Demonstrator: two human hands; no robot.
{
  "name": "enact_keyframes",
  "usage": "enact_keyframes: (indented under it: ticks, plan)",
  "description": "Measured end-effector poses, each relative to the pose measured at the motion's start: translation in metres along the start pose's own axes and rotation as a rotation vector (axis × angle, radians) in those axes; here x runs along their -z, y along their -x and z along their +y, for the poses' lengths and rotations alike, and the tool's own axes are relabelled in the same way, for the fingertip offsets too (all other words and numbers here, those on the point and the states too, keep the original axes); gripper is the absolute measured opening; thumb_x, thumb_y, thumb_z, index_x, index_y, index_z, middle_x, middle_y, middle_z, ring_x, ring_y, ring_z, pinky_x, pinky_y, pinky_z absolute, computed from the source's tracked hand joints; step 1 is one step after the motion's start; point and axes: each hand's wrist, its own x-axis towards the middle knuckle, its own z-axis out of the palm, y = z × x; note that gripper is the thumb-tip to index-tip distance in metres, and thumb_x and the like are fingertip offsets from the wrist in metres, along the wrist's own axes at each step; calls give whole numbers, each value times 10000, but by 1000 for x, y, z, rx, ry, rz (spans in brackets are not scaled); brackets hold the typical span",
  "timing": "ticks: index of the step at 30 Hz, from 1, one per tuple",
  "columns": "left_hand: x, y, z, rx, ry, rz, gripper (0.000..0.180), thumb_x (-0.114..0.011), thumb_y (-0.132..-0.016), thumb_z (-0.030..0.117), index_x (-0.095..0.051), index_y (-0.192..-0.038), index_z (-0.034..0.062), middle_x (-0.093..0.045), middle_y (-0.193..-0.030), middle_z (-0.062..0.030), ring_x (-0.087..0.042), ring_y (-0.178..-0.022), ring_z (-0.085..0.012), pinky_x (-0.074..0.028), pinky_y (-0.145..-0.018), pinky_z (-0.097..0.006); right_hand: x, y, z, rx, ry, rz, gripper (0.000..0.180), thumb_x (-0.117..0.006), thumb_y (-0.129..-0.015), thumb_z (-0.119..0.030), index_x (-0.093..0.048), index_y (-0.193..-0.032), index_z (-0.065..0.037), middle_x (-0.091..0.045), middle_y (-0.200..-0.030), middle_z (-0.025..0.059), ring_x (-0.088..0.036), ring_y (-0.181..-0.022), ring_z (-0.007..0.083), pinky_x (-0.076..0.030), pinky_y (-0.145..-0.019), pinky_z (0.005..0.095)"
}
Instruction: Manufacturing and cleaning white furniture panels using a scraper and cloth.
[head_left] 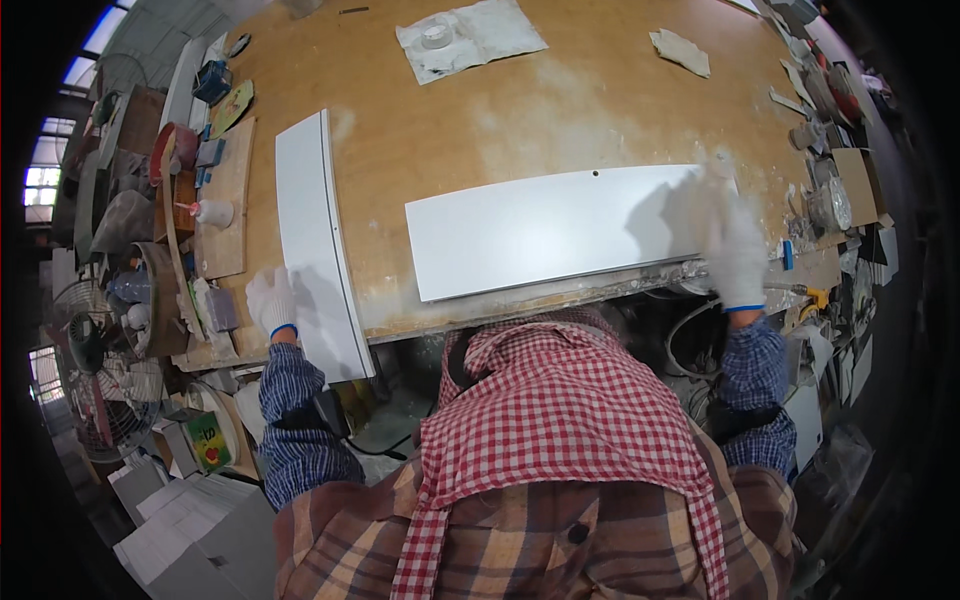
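Observation:
A long white panel (540,235) lies across the front of the wooden table, with a small dark hole near its far edge. Over its right end is my right hand (738,255), in a white glove with a blue cuff. Motion smears the fingers, so any hold is hidden; a shadow falls on the panel beside it. A second white panel (305,210), narrower, lies lengthwise to the left, its near end jutting past the table edge. Beside its left edge, my gloved left hand (270,302) has its fingers curled in; what they hold, if anything, cannot be made out.
The dusty table (380,130) bears a white sheet with a tape roll (436,37) and a pale folded cloth (680,53). At left, a bottle (212,213) stands on a wooden board (228,200). A fan (100,350) and stacked boxes are lower left; clutter lines the right edge.

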Motion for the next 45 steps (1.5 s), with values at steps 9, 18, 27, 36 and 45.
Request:
enact_keyframes:
  ticks: [9,18,27,36,45]
  plan:
    - [-29,134,211,-286,539,-402,634,-479,-1060,408,-403,-1559,23,-537,-1476,-282,-556,-1331,-418,-420,-1118,-405,-21,33,-259,521,-753,-77,196,-604,-876,-185,-646,-1011,-49,-673,-942,127,-673,-882,309,-534,-764,429]
    - [-24,138,220,-466,396,-282,610,-426,-1095,317,-308,-1577,-38,-389,-1571,-331,-473,-1398,-465,-387,-1145,-423,-22,5,-141,364,-357,116,326,-545,-919,-258,-654,-1198,-131,-612,-1218,126,-518,-1258,336,-388,-1018,565]
    - [-16,150,238,-423,465,-344,607,-416,-1099,335,-311,-1585,-14,-418,-1559,-319,-496,-1377,-459,-385,-1140,-416,-31,-40,34,-203,151,228,294,-546,-903,-219,-661,-1150,-109,-625,-1086,123,-568,-1121,307,-433,-938,463]
    - [-19,134,218,-433,466,-342,596,-418,-1098,322,-329,-1574,-27,-429,-1558,-311,-485,-1392,-447,-382,-1145,-409,-15,-17,-179,394,-489,62,273,-546,-984,-312,-674,-956,-73,-659,-1064,183,-604,-1067,356,-464,-964,494]
    - [-15,130,224,-477,471,-288,592,-431,-1092,312,-344,-1563,-35,-445,-1548,-309,-494,-1385,-444,-391,-1134,-404,-21,-69,19,-200,157,372,257,-601,-899,-257,-687,-1068,-83,-657,-1057,131,-601,-1037,314,-440,-943,477]
